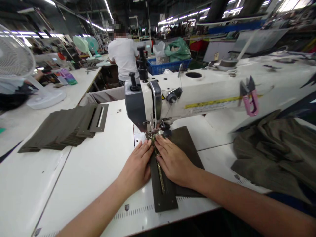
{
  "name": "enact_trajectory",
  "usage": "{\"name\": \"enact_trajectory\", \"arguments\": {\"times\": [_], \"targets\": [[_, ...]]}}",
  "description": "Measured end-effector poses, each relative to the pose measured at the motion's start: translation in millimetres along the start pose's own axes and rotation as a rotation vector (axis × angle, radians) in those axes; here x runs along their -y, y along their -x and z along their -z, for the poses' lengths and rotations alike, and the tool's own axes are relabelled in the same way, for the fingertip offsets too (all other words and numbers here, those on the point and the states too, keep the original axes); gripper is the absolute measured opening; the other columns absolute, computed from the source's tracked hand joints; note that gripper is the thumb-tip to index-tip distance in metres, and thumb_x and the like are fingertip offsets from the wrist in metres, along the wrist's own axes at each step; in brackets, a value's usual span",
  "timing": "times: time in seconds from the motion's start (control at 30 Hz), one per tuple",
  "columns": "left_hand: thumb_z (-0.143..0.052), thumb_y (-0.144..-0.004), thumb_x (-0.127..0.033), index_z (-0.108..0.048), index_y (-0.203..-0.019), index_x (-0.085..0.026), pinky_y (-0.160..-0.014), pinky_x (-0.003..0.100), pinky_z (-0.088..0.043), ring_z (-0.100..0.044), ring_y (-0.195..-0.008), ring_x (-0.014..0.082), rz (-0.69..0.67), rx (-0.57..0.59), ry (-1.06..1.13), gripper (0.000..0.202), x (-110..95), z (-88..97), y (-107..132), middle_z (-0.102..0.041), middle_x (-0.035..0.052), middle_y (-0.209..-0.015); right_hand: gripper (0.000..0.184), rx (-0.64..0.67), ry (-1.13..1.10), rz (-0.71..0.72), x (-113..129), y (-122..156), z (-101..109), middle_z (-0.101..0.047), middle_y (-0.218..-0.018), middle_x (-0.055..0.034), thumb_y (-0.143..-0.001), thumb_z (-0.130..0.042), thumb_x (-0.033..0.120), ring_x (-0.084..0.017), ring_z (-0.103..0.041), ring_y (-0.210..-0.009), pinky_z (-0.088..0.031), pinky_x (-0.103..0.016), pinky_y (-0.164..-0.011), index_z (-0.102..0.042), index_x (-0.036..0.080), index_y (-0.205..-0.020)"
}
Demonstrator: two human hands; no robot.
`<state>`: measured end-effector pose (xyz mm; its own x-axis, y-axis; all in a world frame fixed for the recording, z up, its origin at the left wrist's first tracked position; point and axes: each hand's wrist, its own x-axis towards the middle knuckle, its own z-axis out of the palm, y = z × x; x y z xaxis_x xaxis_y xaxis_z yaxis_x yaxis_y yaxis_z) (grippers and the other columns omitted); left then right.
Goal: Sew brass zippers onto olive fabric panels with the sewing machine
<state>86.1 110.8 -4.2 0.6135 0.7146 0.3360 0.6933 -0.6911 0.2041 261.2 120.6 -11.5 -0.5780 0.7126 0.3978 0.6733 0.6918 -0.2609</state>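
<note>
Left hand (137, 163), right hand (174, 161), both spread flat on one olive zippered panel (164, 197)

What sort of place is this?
Most likely a garment or bag sewing factory: an industrial sewing machine set into a long white table, a stack of olive fabric pieces, and more workstations beyond.

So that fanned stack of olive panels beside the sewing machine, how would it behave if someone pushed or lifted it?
The stack of olive fabric panels would probably slide apart if pushed, since they already lie fanned and overlapping. Each panel looks fairly stiff, because the slotted top piece lies flat without sagging.
</note>
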Motion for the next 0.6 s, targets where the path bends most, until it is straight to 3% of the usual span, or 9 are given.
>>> {"name": "enact_trajectory", "arguments": {"times": [0.33, 0.6], "targets": [[-0.04, -0.067, -0.002, -0.048, -0.117, -0.002, -0.103, 0.049, -0.035, -0.04, -0.122, 0.0289, -0.083, -0.009, -0.032, 0.051, 3.0, 5.5, -5.8, -0.05, 0.0195, -0.123, 0.046, 0.055, 0.078, -0.013, 5.3, -4.4, 1.4, -0.038, -0.133, -0.0254, -0.086, -0.035, 0.017, -0.031, -0.03, -0.127, -0.026, -0.044, -0.105, -0.043, -0.008, -0.124], [-0.041, -0.069, -0.006, -0.048, -0.117, -0.006, -0.101, 0.049, -0.037, -0.042, -0.119, 0.029, -0.047, 0.017, -0.018, 0.048, 3.9, 5.1, -9.8, -0.049, 0.018, -0.121, 0.046, 0.083, 0.081, 0.019, -2.7, -7.1, 0.2, -0.038, -0.133, -0.0263, -0.087, -0.035, 0.018, -0.031, -0.03, -0.127, -0.025, -0.044, -0.106, -0.042, -0.008, -0.124]]}}
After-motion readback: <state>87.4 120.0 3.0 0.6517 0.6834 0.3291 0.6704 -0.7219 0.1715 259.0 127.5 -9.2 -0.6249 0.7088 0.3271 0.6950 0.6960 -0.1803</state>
